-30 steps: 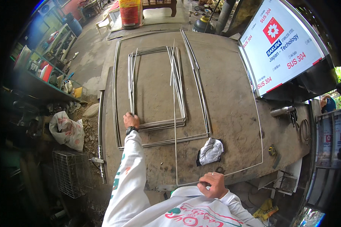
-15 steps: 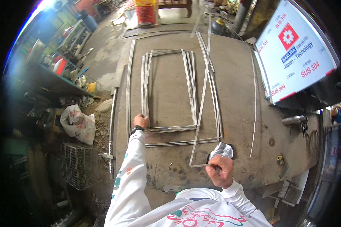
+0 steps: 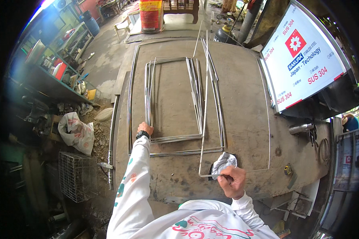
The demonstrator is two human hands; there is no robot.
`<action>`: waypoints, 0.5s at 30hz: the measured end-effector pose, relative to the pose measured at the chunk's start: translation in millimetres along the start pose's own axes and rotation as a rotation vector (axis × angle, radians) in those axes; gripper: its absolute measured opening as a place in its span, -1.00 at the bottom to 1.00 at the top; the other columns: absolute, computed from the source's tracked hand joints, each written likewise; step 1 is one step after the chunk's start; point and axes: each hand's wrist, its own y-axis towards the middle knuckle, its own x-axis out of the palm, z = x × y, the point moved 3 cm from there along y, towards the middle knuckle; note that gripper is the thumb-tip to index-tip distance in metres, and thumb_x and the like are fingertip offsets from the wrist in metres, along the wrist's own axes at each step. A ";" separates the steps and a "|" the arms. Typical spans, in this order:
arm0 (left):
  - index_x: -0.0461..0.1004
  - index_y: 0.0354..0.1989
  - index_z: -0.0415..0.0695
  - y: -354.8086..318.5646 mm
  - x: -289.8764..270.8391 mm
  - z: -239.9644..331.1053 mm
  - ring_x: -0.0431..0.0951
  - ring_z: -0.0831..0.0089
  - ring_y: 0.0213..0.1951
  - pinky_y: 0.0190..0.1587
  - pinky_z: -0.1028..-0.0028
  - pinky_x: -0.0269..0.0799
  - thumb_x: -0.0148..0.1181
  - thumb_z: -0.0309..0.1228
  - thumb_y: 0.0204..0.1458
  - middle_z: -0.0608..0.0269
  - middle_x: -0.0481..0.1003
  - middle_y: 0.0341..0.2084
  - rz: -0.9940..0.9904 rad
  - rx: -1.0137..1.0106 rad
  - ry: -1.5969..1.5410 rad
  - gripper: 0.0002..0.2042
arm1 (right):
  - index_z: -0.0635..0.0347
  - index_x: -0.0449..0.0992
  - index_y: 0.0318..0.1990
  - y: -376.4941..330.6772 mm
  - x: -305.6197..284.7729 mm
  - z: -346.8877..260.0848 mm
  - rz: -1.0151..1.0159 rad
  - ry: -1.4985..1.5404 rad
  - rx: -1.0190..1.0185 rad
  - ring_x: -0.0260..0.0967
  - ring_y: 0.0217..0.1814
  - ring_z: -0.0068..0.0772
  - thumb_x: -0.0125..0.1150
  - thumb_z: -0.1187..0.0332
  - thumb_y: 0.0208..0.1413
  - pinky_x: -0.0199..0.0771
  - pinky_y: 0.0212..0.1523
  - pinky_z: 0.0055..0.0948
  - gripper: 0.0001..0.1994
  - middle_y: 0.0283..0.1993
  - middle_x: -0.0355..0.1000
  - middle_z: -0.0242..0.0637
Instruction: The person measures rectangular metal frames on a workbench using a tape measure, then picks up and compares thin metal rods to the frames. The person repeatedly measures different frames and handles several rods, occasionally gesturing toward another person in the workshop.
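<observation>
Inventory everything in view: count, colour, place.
Table: 1, brown, centre
Held wire frame: 1, silvery, over table
Small wire frames: several stacked, silvery, table's left half
Large wire frames: several, silvery, around small wire frames
Cloth: 1, white, table's near side
Tape measure: 1, yellow-black, near right
Printed panel: 1, white, right
Cylinder: 1, red-yellow, far end
Barrel: 1, blue, far left
Sack: 1, white, left
Cage: 1, grey, lower left
Shelf clutter: uncountable, mixed, upper left
Sleeves: 2, white, lower edge
Watch: 1, black, left wrist
Left hand: 1, bare, at small wire frames' near left corner
Right hand: 1, bare, gripping held wire frame
</observation>
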 end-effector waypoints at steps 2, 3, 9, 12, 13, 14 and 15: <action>0.59 -0.14 -0.26 -4.3 -2.1 7.5 0.56 -0.06 0.00 0.09 0.17 0.49 0.18 -0.28 -0.07 -0.20 0.55 -0.09 -0.019 -0.036 0.029 -0.64 | 0.16 0.48 -0.51 1.3 -0.6 -2.0 0.000 -0.018 -0.026 0.22 -0.71 -0.46 0.29 0.42 -0.06 0.15 -0.63 -0.47 -0.90 -0.69 0.31 -0.37; 0.59 -0.13 -0.26 -6.0 -3.9 7.9 0.56 -0.06 0.00 0.10 0.17 0.49 0.17 -0.28 -0.06 -0.20 0.55 -0.09 -0.025 -0.054 0.047 -0.63 | 0.16 0.48 -0.51 0.6 -0.5 -1.4 -0.002 -0.013 -0.026 0.23 -0.71 -0.46 0.29 0.42 -0.07 0.16 -0.63 -0.47 -0.90 -0.69 0.32 -0.37; 0.57 -0.17 -0.27 -20.3 1.2 -8.8 0.56 -0.09 -0.04 0.04 0.11 0.47 0.25 -0.13 -0.08 -0.21 0.57 -0.16 0.098 0.008 -0.115 -0.56 | 0.16 0.48 -0.53 1.3 -6.1 -6.7 0.002 -0.053 -0.035 0.26 -0.71 -0.44 0.29 0.44 -0.09 0.19 -0.63 -0.47 -0.91 -0.69 0.33 -0.37; 0.56 -0.18 -0.26 -20.7 6.9 -7.5 0.57 -0.07 -0.05 0.05 0.11 0.47 0.26 -0.12 -0.08 -0.19 0.57 -0.17 0.131 0.000 -0.140 -0.57 | 0.18 0.48 -0.53 4.0 -13.9 -16.7 0.013 -0.039 -0.015 0.26 -0.71 -0.46 0.29 0.46 -0.10 0.19 -0.63 -0.48 -0.91 -0.69 0.33 -0.37; 0.57 -0.18 -0.26 -19.9 6.3 -5.9 0.57 -0.06 -0.05 0.05 0.11 0.47 0.26 -0.13 -0.08 -0.18 0.57 -0.16 0.127 0.011 -0.118 -0.57 | 0.18 0.49 -0.52 4.7 -16.5 -21.5 0.017 -0.042 -0.018 0.25 -0.71 -0.48 0.28 0.46 -0.09 0.19 -0.63 -0.49 -0.92 -0.68 0.34 -0.37; 0.57 -0.18 -0.25 -20.3 1.9 -3.1 0.57 -0.05 -0.05 0.05 0.12 0.48 0.26 -0.13 -0.07 -0.17 0.57 -0.16 0.124 0.020 -0.097 -0.58 | 0.19 0.49 -0.52 6.9 -20.0 -25.2 0.019 -0.044 -0.022 0.25 -0.70 -0.49 0.28 0.46 -0.09 0.19 -0.63 -0.49 -0.92 -0.67 0.34 -0.37; 0.57 -0.18 -0.25 -21.6 -0.8 1.1 0.57 -0.04 -0.05 0.05 0.12 0.48 0.26 -0.13 -0.07 -0.16 0.57 -0.16 0.120 0.029 -0.076 -0.58 | 0.20 0.50 -0.51 9.5 -25.5 -29.6 0.034 -0.036 -0.018 0.23 -0.70 -0.52 0.28 0.46 -0.08 0.18 -0.63 -0.50 -0.92 -0.67 0.35 -0.38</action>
